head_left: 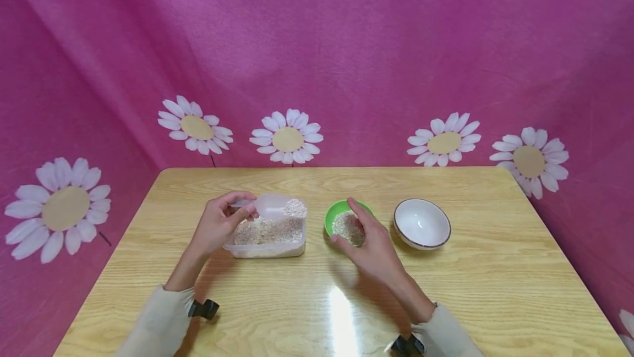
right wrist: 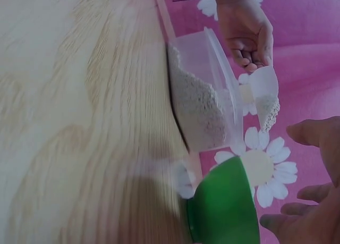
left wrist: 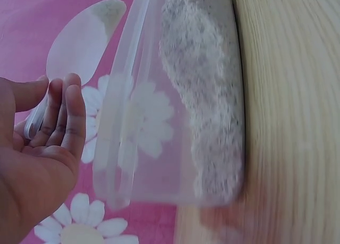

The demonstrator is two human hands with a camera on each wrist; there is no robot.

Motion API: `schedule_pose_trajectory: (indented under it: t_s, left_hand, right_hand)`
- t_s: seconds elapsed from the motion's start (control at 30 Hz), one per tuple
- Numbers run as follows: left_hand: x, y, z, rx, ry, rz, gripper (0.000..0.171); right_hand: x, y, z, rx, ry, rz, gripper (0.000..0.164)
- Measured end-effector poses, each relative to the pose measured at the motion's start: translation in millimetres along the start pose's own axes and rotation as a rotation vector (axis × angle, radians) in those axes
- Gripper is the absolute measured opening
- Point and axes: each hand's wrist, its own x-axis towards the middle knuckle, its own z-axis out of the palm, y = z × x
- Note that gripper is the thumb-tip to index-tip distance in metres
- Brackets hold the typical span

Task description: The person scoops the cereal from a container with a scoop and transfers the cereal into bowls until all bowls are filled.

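Observation:
My left hand [head_left: 218,224] pinches the handle of a translucent plastic scoop [head_left: 269,207]. Pale flakes like oats fill the scoop's tip, which is held above a clear plastic container [head_left: 267,250] with more of the same flakes inside. In the left wrist view the scoop [left wrist: 79,47] is well over the container's rim. Over the green bowl [head_left: 331,215] my right hand [head_left: 373,247] is spread, thumb and fingers apart, holding nothing. Flakes [head_left: 345,227] lie in that bowl too. From the right wrist view, those fingers are beside the rim of the green bowl [right wrist: 226,207].
A white bowl [head_left: 423,225] with a dark rim stands to the right of the green one. All of it is on a wooden table [head_left: 495,269]. A pink flowered cloth [head_left: 346,71] hangs behind. Both wrists wear a black strap mount [head_left: 204,308].

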Motion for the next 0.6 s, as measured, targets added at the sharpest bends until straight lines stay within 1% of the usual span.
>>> schedule_pose_trajectory:
  t_s: [0.17,0.3,0.37,0.47,0.6]
  left_hand:
    - [7.9,3.7,14.4,-0.01,-0.025,-0.028,0.018]
    - [13.7,5.0,27.8,-0.012,-0.045,-0.067,0.018]
    - [16.9,5.6,34.9,-0.018,-0.055,-0.075,0.018]
    - [21.5,7.3,44.1,-0.028,-0.065,-0.065,0.018]
    - [27.4,11.5,55.2,-0.024,-0.083,-0.04,0.018]
  right_hand:
    - [-2.4,6.7,-7.1,-0.044,0.022,-0.014,0.086]
    - [-4.9,12.2,-12.3,-0.078,0.031,-0.017,0.085]
    - [-6.3,14.5,-15.5,-0.091,0.031,-0.008,0.086]
    - [-8.2,17.6,-20.1,-0.08,0.022,0.01,0.086]
    - [-9.8,21.2,-24.6,-0.058,0.005,0.055,0.087]
